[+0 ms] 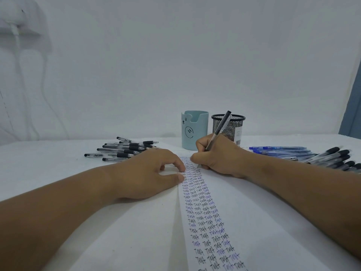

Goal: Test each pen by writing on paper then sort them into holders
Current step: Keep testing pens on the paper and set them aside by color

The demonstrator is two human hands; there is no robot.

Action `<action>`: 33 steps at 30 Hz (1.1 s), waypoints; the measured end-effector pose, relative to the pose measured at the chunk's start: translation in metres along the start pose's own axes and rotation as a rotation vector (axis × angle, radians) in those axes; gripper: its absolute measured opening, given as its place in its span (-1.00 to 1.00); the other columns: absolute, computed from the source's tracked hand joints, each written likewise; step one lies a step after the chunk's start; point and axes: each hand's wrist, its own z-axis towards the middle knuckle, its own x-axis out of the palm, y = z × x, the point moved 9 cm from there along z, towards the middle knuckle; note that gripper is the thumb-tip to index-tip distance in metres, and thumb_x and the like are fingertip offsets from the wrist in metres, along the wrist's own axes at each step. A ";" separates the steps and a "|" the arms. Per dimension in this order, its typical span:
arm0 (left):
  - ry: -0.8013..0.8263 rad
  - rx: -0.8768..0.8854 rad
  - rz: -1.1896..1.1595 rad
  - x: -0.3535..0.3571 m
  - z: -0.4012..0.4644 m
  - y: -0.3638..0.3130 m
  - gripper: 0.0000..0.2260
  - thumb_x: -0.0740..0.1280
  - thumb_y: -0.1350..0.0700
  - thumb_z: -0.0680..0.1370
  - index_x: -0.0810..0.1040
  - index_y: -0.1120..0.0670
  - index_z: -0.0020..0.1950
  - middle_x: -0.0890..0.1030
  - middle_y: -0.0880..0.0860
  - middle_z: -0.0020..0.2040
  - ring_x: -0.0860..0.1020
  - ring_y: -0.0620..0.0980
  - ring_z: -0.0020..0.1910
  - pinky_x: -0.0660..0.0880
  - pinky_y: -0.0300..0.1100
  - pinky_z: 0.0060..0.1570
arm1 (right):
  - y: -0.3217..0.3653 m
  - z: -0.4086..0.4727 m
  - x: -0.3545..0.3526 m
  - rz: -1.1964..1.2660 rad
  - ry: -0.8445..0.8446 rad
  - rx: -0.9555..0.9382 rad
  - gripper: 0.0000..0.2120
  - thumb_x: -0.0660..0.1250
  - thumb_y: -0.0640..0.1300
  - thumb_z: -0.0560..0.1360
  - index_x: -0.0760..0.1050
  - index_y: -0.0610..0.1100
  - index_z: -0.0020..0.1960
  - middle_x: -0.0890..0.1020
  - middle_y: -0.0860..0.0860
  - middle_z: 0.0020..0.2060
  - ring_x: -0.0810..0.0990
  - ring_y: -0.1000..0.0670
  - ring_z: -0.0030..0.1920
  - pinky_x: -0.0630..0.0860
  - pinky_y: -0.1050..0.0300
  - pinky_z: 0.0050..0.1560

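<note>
My right hand (216,155) grips a clear pen with a black cap end (219,130), its tip down on the white paper (254,222) near the top of several columns of the word "Test" in black and blue ink. My left hand (148,173) rests on the paper's left side, fingertips and thumb pressing beside the writing. Behind the hands stand two holders: a light-blue bear cup (193,132) and a black mesh cup (230,126). Their insides are hidden from here.
A pile of black-gripped pens (125,149) lies at the back left of the white table (39,163). At the right lie several blue pens (281,150) and, beside them, black-capped pens (334,158). A white wall rises close behind.
</note>
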 end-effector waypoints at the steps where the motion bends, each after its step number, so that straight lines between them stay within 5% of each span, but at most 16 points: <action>1: 0.002 -0.003 0.001 0.000 0.000 0.000 -0.82 0.34 -0.18 0.56 0.58 -0.24 0.14 0.56 -0.27 0.12 0.47 -0.24 0.09 0.44 -0.22 0.21 | 0.000 0.000 0.000 -0.001 0.003 0.002 -0.60 0.42 -0.27 0.42 0.34 -0.07 -0.49 0.53 0.02 -0.54 0.46 0.07 -0.45 0.37 0.28 -0.39; 25: 0.029 -0.007 0.040 0.001 -0.001 0.001 -0.80 0.31 -0.22 0.56 0.55 -0.29 0.17 0.51 -0.32 0.14 0.45 -0.29 0.10 0.41 -0.26 0.22 | -0.008 0.004 -0.002 -0.004 -0.018 0.003 -0.59 0.40 -0.25 0.41 0.30 -0.05 -0.51 0.49 0.03 -0.56 0.49 0.00 -0.42 0.39 0.19 -0.32; 30: 0.031 -0.012 0.030 0.001 -0.002 0.001 -0.79 0.31 -0.22 0.55 0.55 -0.28 0.16 0.52 -0.32 0.14 0.45 -0.29 0.11 0.39 -0.32 0.17 | -0.003 0.005 -0.002 -0.092 -0.028 -0.037 -0.59 0.40 -0.26 0.40 0.24 -0.07 -0.48 0.31 0.07 -0.53 0.28 0.10 -0.46 0.24 0.18 -0.37; 33: 0.027 -0.015 0.023 0.001 -0.002 0.000 -0.80 0.31 -0.22 0.55 0.56 -0.27 0.16 0.52 -0.32 0.14 0.45 -0.31 0.11 0.39 -0.33 0.17 | -0.001 0.001 -0.008 -0.014 -0.106 -0.025 -0.58 0.43 -0.14 0.49 0.32 -0.08 -0.46 0.38 0.08 -0.57 0.33 0.11 -0.52 0.29 0.24 -0.44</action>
